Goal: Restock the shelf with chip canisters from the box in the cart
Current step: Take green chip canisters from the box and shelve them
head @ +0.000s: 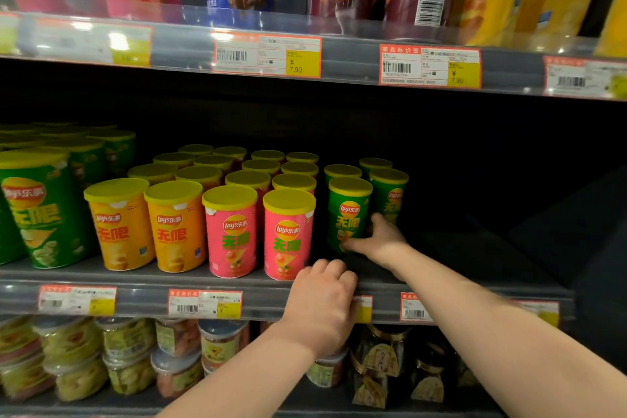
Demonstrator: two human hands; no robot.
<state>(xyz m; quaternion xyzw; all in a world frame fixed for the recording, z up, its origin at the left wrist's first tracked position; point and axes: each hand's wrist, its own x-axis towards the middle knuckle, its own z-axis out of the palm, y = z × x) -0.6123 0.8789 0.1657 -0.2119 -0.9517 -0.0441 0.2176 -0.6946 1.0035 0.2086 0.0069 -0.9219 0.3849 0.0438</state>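
We see short round cardboard chip canisters with yellow plastic lids standing upright in rows on the dark grey shelf [475, 268]: the orange canisters [118, 224] in two columns, the pink canisters [230, 231] in two columns just right of them, then two columns of green ones. The front green canister [349, 210] stands set back from the shelf's front edge, near the pink row, its lower part gripped by the right hand [376, 241]. The taller green canisters [37, 210] stand at the far left
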